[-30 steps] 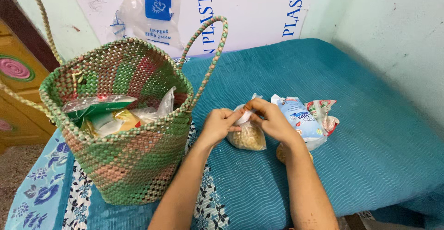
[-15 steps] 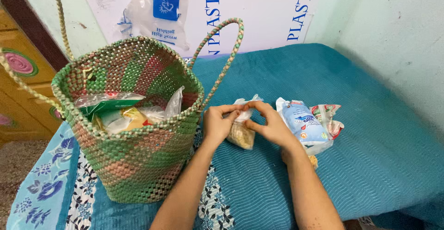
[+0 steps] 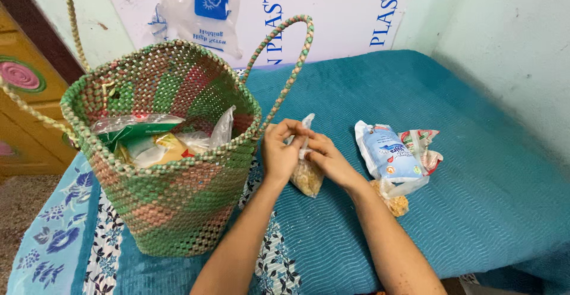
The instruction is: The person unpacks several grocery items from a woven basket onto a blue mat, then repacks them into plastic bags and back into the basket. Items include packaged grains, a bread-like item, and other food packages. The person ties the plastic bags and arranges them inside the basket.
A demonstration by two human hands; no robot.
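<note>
1. Small clear packet (image 3: 307, 175) of yellowish-brown snack: it sits between my two hands, its filled bottom resting on the teal bedcover (image 3: 475, 212), its twisted neck standing up toward my fingertips.
2. Long axis: the packet stands roughly upright, leaning slightly away from me, with the neck at the top and the bulging contents at the bottom.
3. My left hand (image 3: 280, 151) is curled, fingers pinching the upper part of the packet from its left side; it touches the plastic.
4. My right hand (image 3: 328, 159) is cupped against the packet's right side, fingers bent onto the neck; both hands meet around the neck, neither spread.
5. Nearness: the two hands are equally close, both in contact, so I judge neither has an advantage of reach.
6. Woven basket (image 3: 172, 170), green and pink, stands just to the left of my left hand, its looped handle (image 3: 285, 63) rising behind my hands; it holds several plastic-wrapped packs (image 3: 148, 140).
7. Blue and white pouch (image 3: 389, 152) lies to the right of my right hand, apart from it, with a second snack packet (image 3: 395, 200) and a colourful wrapper (image 3: 424, 146) touching it.
</note>
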